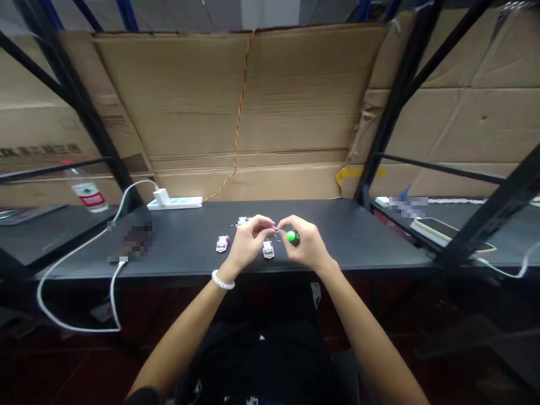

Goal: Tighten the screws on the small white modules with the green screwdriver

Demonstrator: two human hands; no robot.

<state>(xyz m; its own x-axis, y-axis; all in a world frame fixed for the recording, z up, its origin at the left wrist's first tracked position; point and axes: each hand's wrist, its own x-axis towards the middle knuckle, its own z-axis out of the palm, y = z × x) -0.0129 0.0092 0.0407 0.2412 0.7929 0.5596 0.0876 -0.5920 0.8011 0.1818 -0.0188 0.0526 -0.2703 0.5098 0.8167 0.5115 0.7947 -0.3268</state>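
My left hand (248, 239), with a white beaded bracelet (223, 280) at the wrist, is closed in a pinch, its fingertips meeting those of my right hand. What the left fingers pinch is too small to make out. My right hand (306, 242) is closed around a green and black handle, apparently a screwdriver (292, 237); its shaft is hidden. Just below the fingertips lies a small white and purple plastic part (268, 249). A similar part (222, 243) rests to the left, and another (243, 221) is partly covered behind my left hand. Tiny slivers, perhaps screws, lie near the fingertips.
On the black table (185, 247), a white power strip (181, 203) with a plugged-in charger (161, 196) stands at the back left. A white cable (78, 330) loops past the front edge. Dark metal posts (390, 107) frame both sides, cardboard (295, 107) the back. A bottle (89, 191) stands left.
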